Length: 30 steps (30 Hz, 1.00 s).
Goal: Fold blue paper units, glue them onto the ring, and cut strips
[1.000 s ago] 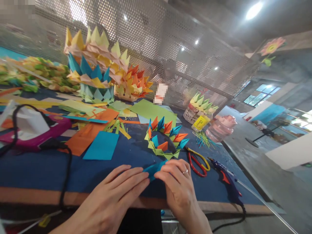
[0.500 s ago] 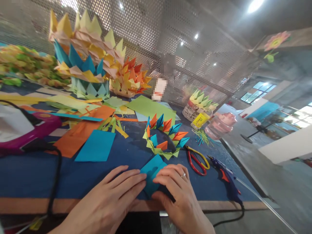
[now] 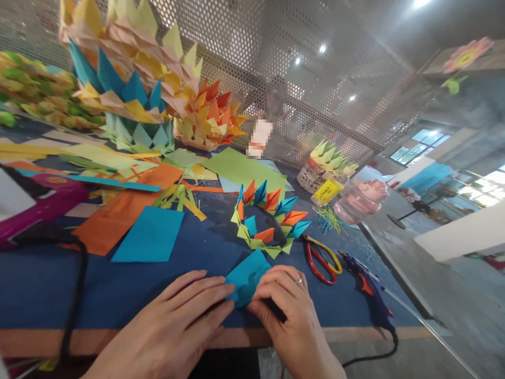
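A small piece of blue paper [image 3: 246, 273] lies on the blue table top near its front edge, its lower part folded over. My left hand [image 3: 173, 316] rests flat beside it, fingers stretched out with the tips on the paper's left edge. On the other side my right hand [image 3: 290, 310], with a ring on one finger, has thumb and bent fingers closed on the paper's right lower edge. Just beyond the paper stands a ring of folded points [image 3: 272, 231] in orange, blue and light green. Parts of the paper are hidden under my fingers.
Scissors [image 3: 323, 260] with red and yellow handles and a blue glue gun [image 3: 369, 289] lie to the right. A blue sheet [image 3: 150, 234], orange paper [image 3: 110, 221] and a magenta glue gun [image 3: 43, 205] are left. Folded paper crowns [image 3: 130, 100] stand behind.
The lower edge of the blue paper has come up, and my right thumb now pinches nearer its corner. My left hand stays nearly in place. The view has shifted slightly.
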Motion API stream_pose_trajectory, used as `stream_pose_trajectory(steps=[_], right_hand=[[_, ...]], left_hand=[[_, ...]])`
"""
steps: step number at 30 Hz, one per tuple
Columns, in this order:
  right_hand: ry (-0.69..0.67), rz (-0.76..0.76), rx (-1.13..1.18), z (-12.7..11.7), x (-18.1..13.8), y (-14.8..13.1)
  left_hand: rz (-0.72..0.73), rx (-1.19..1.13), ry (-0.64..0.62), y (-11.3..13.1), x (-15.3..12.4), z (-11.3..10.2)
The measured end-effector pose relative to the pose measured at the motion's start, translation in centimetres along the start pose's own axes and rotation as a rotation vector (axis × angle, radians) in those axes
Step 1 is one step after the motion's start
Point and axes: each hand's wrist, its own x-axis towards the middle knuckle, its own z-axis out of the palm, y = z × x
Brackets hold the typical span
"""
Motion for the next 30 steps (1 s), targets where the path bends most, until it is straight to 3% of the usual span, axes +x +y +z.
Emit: stream_pose_trajectory(steps=[3, 6, 15, 20, 30], right_hand=[[-0.066, 0.14, 0.013, 0.1, 0.0, -0.3], [-0.064, 0.182, 0.021, 0.3, 0.0, -0.7], [0.024, 0.204, -0.023, 1.4, -0.1, -0.6], [-0.033, 0.174, -0.044, 1.3, -0.2, -0.1], [-0.033, 0.189, -0.031, 1.3, -0.2, 0.2]], left_hand=[[-0.033, -0.019, 0.022, 0.0, -0.3, 0.5], [-0.052, -0.027, 0.061, 0.1, -0.4, 0.8], [0.034, 0.011, 0.05, -0.2, -0.4, 0.9], [-0.098, 0.022, 0.034, 0.4, -0.7, 1.8], [-0.098, 0.084, 0.03, 0.6, -0.7, 2.2]])
